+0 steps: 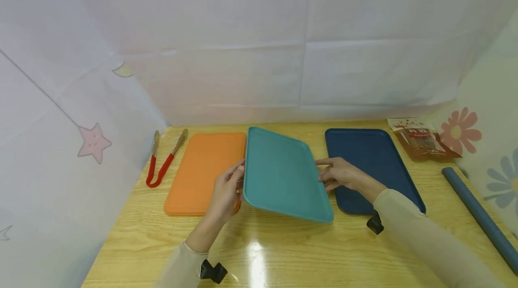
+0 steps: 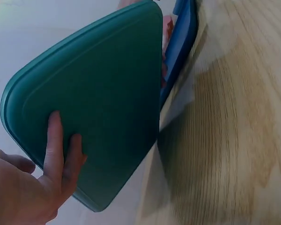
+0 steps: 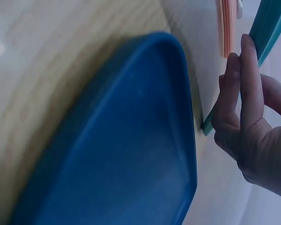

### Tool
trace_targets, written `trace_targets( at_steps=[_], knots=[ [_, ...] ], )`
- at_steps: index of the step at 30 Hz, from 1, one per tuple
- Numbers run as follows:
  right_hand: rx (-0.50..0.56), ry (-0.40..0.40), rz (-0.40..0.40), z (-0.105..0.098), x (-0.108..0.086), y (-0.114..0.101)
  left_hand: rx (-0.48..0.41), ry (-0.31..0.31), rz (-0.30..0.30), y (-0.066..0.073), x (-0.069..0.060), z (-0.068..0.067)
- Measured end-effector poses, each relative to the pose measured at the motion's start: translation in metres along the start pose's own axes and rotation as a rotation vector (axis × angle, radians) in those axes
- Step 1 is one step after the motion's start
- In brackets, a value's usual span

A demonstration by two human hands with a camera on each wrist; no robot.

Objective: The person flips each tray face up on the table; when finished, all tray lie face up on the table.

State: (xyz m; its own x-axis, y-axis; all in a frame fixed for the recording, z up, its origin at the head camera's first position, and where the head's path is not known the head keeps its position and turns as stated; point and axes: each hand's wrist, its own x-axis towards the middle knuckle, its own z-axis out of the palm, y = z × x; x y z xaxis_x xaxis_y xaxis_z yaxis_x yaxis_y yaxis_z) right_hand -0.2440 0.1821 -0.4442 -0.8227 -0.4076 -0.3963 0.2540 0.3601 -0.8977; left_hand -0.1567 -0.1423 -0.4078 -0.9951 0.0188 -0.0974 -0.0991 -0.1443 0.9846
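A teal tray (image 1: 283, 171) is held tilted above the table, its left side higher than its right. My left hand (image 1: 224, 191) grips the left rim; in the left wrist view its fingers (image 2: 54, 150) spread against the tray's underside. At the opposite rim, my right hand (image 1: 340, 175) holds the edge between fingers and thumb, partly hidden by the tray in the right wrist view. An orange tray (image 1: 202, 171), layered at its edge like a stack, lies by the left hand. Flat beneath the right forearm is a dark blue tray (image 1: 364, 157).
Red-handled tongs (image 1: 163, 169) lie spread at the far left of the wooden table (image 1: 299, 256). A brown-red food packet (image 1: 422, 142) sits at the back right, with a dark grey-blue roll (image 1: 477, 211) along the right edge. A white cloth (image 1: 259, 68) hangs behind.
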Motion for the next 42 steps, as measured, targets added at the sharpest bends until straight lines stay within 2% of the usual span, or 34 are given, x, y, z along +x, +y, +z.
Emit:
trace_targets(
  at_steps=[6, 9, 13, 21, 27, 30, 36, 42],
  knots=[
    [-0.050, 0.029, -0.009, -0.013, 0.008, -0.006, 0.156, -0.056, -0.118, -0.008, 0.034, -0.018],
    [-0.064, 0.058, 0.009, -0.018, 0.015, -0.005, 0.248, -0.080, -0.171, -0.018, 0.044, -0.023],
    [-0.099, 0.094, 0.019, -0.022, 0.022, -0.004, 0.346, -0.094, -0.203, -0.029, 0.053, -0.024],
    [-0.203, 0.167, 0.034, -0.022, 0.031, -0.008, 0.498, -0.072, -0.141, -0.037, 0.070, -0.013],
    [-0.276, 0.194, 0.054, -0.020, 0.035, -0.009, 0.569, -0.074, -0.096, -0.043, 0.073, -0.003],
    [-0.366, 0.202, 0.056, -0.017, 0.040, -0.009, 0.631, -0.075, -0.066, -0.047, 0.072, -0.001],
    [-0.608, 0.223, 0.041, -0.011, 0.048, -0.014, 0.793, -0.079, 0.032, -0.052, 0.071, 0.002],
    [-0.762, 0.225, 0.100, -0.004, 0.048, -0.024, 0.858, -0.062, 0.046, -0.053, 0.071, 0.005]
  ],
)
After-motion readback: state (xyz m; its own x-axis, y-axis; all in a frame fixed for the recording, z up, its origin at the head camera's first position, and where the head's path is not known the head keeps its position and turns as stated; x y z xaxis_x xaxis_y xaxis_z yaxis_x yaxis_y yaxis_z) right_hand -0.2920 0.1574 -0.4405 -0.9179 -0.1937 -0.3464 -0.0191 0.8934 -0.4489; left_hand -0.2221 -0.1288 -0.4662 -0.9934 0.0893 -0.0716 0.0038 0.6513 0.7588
